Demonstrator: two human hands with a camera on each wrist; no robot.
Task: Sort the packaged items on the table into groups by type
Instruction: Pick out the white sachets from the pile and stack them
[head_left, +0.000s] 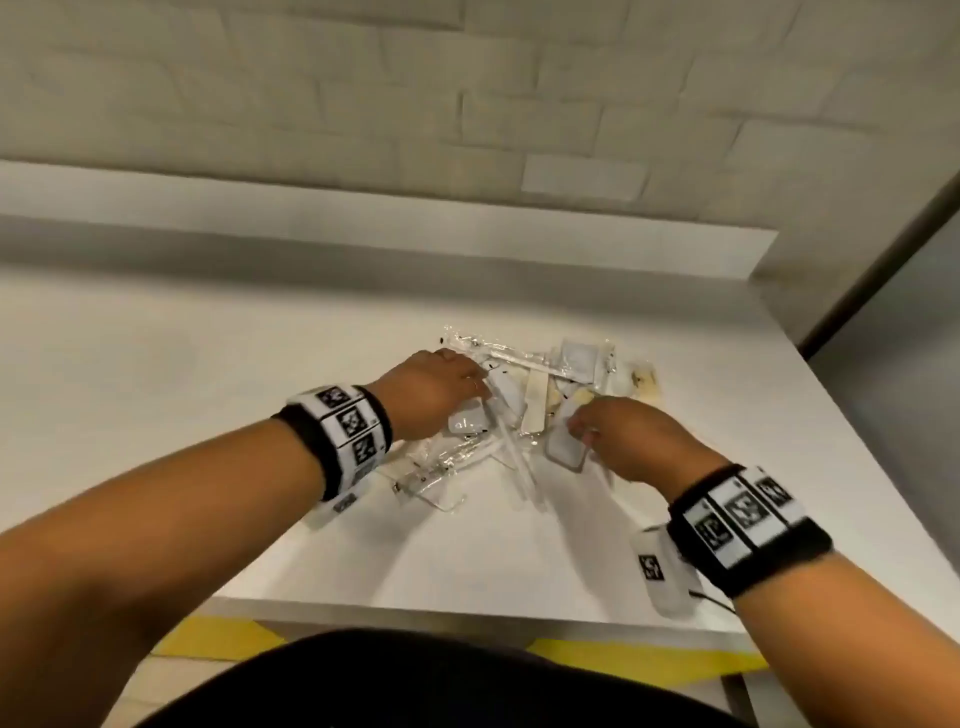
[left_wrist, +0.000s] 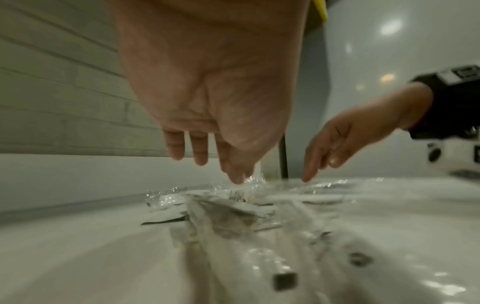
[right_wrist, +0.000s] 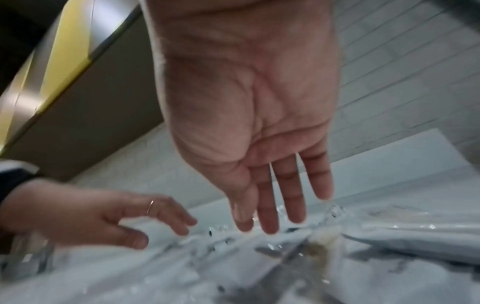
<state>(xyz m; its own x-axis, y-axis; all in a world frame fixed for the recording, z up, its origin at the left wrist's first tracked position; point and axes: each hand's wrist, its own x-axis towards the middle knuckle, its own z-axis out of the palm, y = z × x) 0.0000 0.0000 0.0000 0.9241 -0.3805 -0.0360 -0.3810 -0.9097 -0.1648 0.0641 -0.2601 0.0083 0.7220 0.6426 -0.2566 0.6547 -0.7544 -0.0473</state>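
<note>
A loose pile of clear-wrapped items (head_left: 524, 405) lies mid-table: long thin wrapped sticks (head_left: 511, 457), flat white packets (head_left: 566, 449) and a tan flat piece (head_left: 535, 410). My left hand (head_left: 478, 387) reaches over the pile's left side, fingers straight and pointing down. In the left wrist view its fingertips (left_wrist: 236, 176) just touch crinkled clear wrap (left_wrist: 166, 198). My right hand (head_left: 576, 423) hovers over the pile's right side above a white packet. Seen from the right wrist, its fingers (right_wrist: 270, 222) hang straight and hold nothing. The left hand (right_wrist: 135, 224) is spread beside it.
A brownish packet (head_left: 644, 382) lies at the pile's far right. The white table (head_left: 156, 389) ends at a raised back ledge under a brick wall (head_left: 363, 104). Its right edge (head_left: 857, 389) is near, and yellow floor tape (head_left: 218, 639) shows below the front edge.
</note>
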